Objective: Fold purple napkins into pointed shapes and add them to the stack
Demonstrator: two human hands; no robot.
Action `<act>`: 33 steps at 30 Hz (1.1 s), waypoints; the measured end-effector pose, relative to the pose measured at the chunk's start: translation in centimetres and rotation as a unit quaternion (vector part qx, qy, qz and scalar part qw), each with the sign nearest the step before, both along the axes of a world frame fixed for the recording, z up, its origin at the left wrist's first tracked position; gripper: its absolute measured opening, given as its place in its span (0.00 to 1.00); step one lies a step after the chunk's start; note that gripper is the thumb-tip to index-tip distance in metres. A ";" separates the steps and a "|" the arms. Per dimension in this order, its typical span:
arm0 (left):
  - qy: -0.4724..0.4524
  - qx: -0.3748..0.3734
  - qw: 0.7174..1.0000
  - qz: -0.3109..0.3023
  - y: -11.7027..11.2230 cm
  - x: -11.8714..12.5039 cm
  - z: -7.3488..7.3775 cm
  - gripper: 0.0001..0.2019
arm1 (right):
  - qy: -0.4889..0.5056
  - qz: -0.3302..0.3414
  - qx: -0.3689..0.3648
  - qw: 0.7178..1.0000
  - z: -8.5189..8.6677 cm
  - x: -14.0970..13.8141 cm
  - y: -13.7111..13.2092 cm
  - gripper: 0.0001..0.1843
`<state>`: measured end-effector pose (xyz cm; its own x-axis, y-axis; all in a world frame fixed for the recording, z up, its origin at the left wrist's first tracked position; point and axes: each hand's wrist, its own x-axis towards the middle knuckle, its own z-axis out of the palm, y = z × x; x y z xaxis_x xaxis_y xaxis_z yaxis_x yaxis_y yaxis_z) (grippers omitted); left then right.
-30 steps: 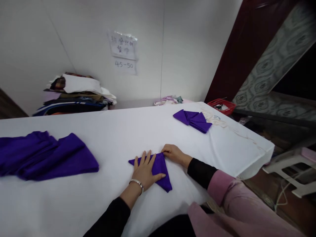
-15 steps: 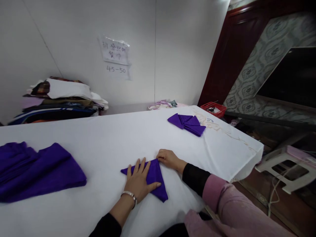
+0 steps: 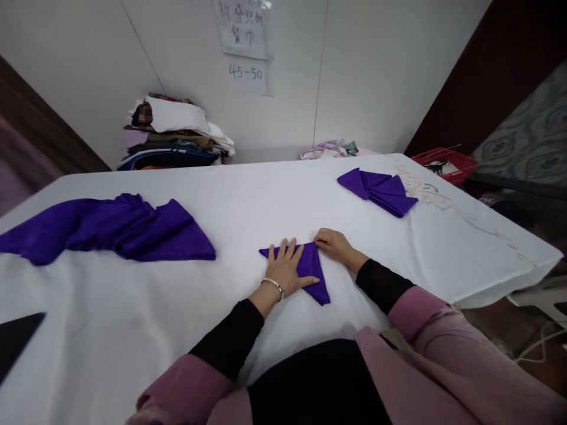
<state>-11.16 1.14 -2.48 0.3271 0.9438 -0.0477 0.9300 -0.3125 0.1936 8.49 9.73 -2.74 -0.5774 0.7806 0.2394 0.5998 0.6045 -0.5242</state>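
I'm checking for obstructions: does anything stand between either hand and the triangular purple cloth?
Nothing visible does. The left hand lies spread on the triangular purple cloth, and the right hand touches its far right corner.

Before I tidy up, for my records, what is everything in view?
Triangular cloth: one, purple, mid-table
Fan-folded cloth: one, purple, table's far right
Cloth heap: one, purple, table's left
Table: one, white-covered, centre
Clothes stack: one, multicoloured, behind table, left
Fabric pile: one, lilac and green, behind table
Basket: one, red, beyond table, right
Wall: one, pale, behind table
Paper signs: two, white, on wall
Panel: one, dark red, upper right
Patterned surface: one, greyish, right edge
Cord: white, lower right, count unclear
Dark object: one, black, left edge, unidentified
Bracelet: one, silver, left wrist
Sleeves: two, pink over black, forearms
Left hand: one, bare, on triangular cloth
Right hand: one, bare, at that cloth's corner
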 end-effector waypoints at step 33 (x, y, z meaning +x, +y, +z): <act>-0.007 -0.009 0.999 -0.032 0.0 0.0 0.2 0.38 | 0.146 -0.039 -0.151 0.977 -0.2 0.6 0.2 0.12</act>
